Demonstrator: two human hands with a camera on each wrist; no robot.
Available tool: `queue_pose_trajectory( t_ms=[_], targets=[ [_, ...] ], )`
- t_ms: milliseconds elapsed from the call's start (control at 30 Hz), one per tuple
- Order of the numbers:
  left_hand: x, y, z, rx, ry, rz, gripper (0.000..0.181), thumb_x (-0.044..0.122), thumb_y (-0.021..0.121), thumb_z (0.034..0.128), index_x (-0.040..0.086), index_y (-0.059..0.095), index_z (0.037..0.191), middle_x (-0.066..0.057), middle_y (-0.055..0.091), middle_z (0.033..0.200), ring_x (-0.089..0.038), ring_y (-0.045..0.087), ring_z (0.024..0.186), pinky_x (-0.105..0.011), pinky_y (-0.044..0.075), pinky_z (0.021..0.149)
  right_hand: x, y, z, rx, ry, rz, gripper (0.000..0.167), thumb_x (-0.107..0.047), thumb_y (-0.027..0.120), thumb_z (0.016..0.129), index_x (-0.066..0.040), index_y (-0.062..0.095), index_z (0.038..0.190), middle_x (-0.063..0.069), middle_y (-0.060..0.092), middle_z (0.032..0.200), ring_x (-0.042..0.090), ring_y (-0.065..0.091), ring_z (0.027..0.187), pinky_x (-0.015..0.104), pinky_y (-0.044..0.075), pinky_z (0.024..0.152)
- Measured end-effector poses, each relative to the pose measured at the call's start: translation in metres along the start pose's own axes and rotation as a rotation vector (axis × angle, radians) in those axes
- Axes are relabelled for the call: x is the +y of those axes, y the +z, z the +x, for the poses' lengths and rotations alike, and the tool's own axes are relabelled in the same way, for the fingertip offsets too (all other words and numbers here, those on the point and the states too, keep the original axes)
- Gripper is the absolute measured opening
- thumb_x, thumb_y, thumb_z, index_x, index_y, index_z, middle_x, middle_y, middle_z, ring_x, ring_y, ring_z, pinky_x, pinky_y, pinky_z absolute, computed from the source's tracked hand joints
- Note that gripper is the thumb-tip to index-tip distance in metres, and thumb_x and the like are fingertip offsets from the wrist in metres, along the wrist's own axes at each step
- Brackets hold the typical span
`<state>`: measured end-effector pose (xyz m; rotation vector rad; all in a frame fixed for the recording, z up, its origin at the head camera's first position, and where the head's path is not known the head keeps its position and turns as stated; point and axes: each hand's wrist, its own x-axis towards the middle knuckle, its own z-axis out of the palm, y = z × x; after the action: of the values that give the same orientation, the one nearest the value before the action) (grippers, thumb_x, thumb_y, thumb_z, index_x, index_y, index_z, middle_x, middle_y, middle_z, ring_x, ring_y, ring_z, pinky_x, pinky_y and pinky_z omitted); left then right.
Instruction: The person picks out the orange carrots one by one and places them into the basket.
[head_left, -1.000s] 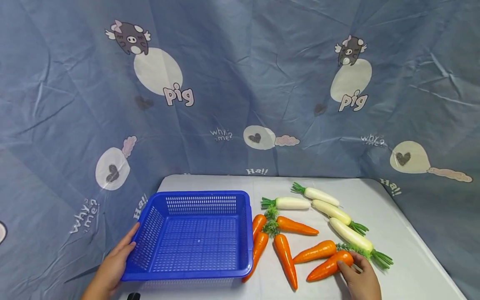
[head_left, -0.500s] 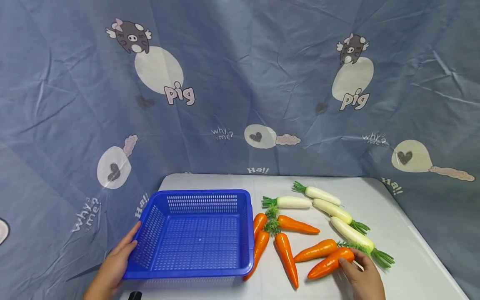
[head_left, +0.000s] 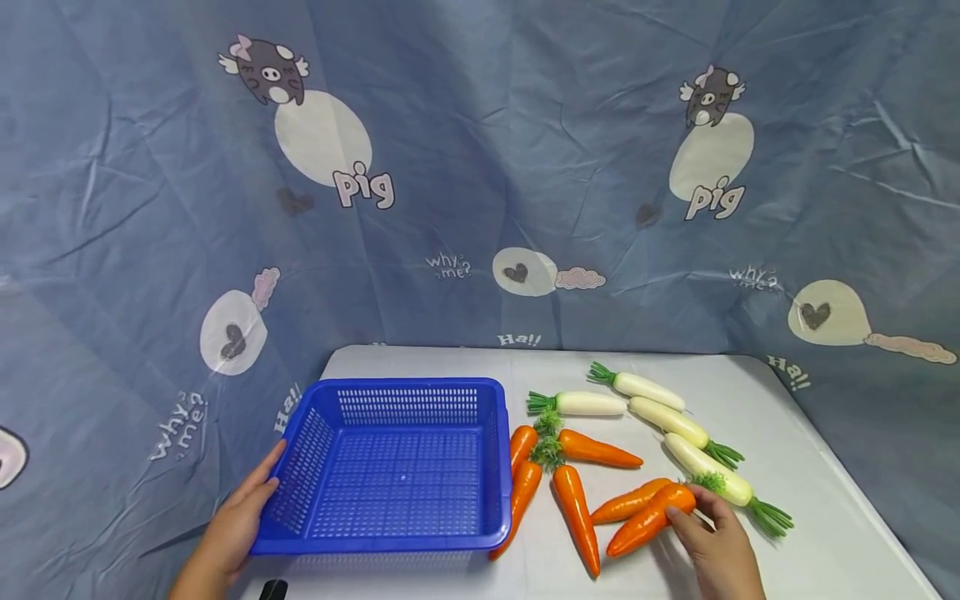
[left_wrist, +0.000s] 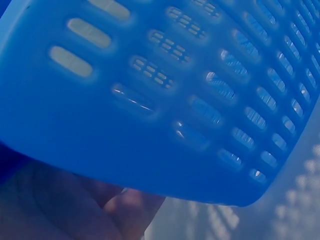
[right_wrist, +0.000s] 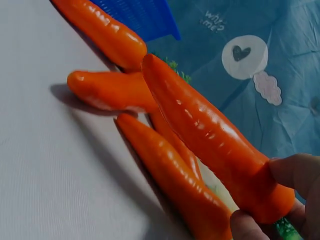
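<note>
Orange carrot [head_left: 651, 522] partly hides the right grip [head_left: 722, 542] pinching it.

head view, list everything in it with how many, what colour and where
table: 1, white, under everything
basket: 1, blue, left part of the table
loose carrots: 5, orange, on the table right of the basket
held carrot: 1, orange, at the right, partly overlapping a loose one
radishes: 4, white to pale yellow with green leaves, behind and right of the carrots
backdrop: blue with pig prints, around the table
black object: 1, black, bottom edge, cut off, can't tell what
left hand: 1, bare, against the basket's left side
right hand: 1, bare, gripping the held carrot
</note>
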<state>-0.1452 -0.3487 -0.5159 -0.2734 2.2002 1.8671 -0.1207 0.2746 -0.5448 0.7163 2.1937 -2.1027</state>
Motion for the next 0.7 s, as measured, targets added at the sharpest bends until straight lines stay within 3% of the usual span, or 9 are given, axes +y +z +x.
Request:
queue_pose_trajectory(
  t_ms=[233,433,533,633,700],
  targets=[
    [0.000,0.000,0.000,0.008,0.011,0.002,0.057,0.024,0.021,0.1154,0.034,0.004,0.169,-0.010,-0.017,0.175,-0.047,-0.011,0.159,-0.071,0.002,0.121,-0.007,0.012,-0.005,-0.008,-0.032,-0.061,0.067,-0.013,0.072,0.100,0.002,0.037,0.155,0.022,0.034,0.156,-0.006,0.059,0.097,0.018,0.055,0.086],
    [-0.001,0.000,0.002,-0.007,0.007,0.013,0.058,0.023,0.019,0.1157,0.034,-0.001,0.169,-0.012,-0.016,0.175,-0.048,-0.004,0.158,-0.068,0.013,0.121,-0.007,0.021,-0.006,-0.024,-0.027,-0.080,0.068,-0.018,0.072,0.100,0.001,0.037,0.155,0.023,0.033,0.156,0.001,0.059,0.103,0.019,0.055,0.088],
    [-0.002,-0.001,0.003,-0.012,0.000,0.029,0.057,0.023,0.018,0.1159,0.034,-0.002,0.168,-0.013,-0.015,0.175,-0.048,0.001,0.158,-0.053,0.029,0.117,-0.007,0.025,-0.006,-0.025,-0.034,-0.108,0.070,-0.022,0.074,0.099,-0.001,0.038,0.155,0.023,0.035,0.156,-0.001,0.057,0.103,0.017,0.053,0.086],
    [-0.002,-0.002,0.002,-0.009,-0.004,0.042,0.057,0.025,0.019,0.1160,0.036,-0.001,0.168,-0.013,-0.013,0.175,-0.046,0.004,0.158,-0.030,0.039,0.104,-0.008,0.029,-0.007,-0.034,-0.046,-0.119,0.072,-0.026,0.075,0.098,-0.002,0.039,0.155,0.021,0.036,0.156,0.009,0.058,0.116,0.013,0.051,0.084],
    [-0.003,-0.002,0.001,-0.008,0.001,0.033,0.057,0.026,0.019,0.1160,0.036,0.001,0.168,-0.013,-0.012,0.175,-0.046,0.005,0.158,-0.021,0.041,0.097,-0.008,0.032,-0.008,-0.043,-0.053,-0.121,0.072,-0.028,0.075,0.098,-0.003,0.039,0.156,0.021,0.037,0.156,0.021,0.054,0.127,0.013,0.050,0.085]
  ],
)
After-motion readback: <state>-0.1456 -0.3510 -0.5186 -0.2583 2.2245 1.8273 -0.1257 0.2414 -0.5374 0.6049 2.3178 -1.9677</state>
